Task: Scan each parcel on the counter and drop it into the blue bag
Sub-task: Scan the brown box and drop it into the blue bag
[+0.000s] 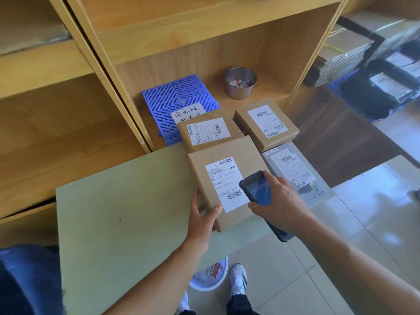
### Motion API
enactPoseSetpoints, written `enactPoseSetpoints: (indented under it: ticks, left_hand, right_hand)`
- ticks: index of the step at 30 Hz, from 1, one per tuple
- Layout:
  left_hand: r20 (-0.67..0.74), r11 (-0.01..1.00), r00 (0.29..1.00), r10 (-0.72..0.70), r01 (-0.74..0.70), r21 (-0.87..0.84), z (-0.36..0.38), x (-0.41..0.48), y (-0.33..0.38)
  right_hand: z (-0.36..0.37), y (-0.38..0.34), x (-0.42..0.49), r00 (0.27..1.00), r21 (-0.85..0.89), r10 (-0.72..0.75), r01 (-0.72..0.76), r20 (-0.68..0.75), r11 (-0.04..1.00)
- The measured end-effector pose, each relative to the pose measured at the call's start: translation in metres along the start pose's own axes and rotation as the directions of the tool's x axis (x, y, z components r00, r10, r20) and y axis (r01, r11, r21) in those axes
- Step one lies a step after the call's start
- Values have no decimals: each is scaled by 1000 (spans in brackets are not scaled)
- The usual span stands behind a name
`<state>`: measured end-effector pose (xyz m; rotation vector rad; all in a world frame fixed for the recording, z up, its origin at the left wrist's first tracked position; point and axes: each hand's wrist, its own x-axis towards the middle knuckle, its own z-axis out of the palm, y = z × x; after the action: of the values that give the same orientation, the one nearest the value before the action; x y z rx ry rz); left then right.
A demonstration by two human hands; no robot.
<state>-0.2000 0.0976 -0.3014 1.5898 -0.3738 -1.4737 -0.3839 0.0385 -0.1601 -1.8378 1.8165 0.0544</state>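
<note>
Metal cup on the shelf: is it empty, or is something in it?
Not empty. The cup stands upright, and small white and red scraps lie inside it, below the rim.

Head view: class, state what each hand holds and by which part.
Left hand grips the near brown cardboard parcel at its near left corner. Right hand grips the dark handheld scanner around its middle.

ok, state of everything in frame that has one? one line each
near parcel: flat on the counter, label up, left hand grips its near corner.
scanner: gripped in right hand, over the near parcel's label.
back-left parcel: flat, label up, untouched.
back-right parcel: flat, label up, untouched.
grey mailer: flat, label up, untouched.
metal bowl: upright, paper scraps inside.
blue bag: partly in view, opening not visible.
</note>
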Motion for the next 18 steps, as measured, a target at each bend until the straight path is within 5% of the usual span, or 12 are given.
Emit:
enactPoseSetpoints:
  ticks: [18]
  left_hand:
    - [-132, 939, 931, 342, -345, 0, -131, -33, 120]
  right_hand:
    - [-15, -134, -20, 952, -30, -304, 303, -37, 953]
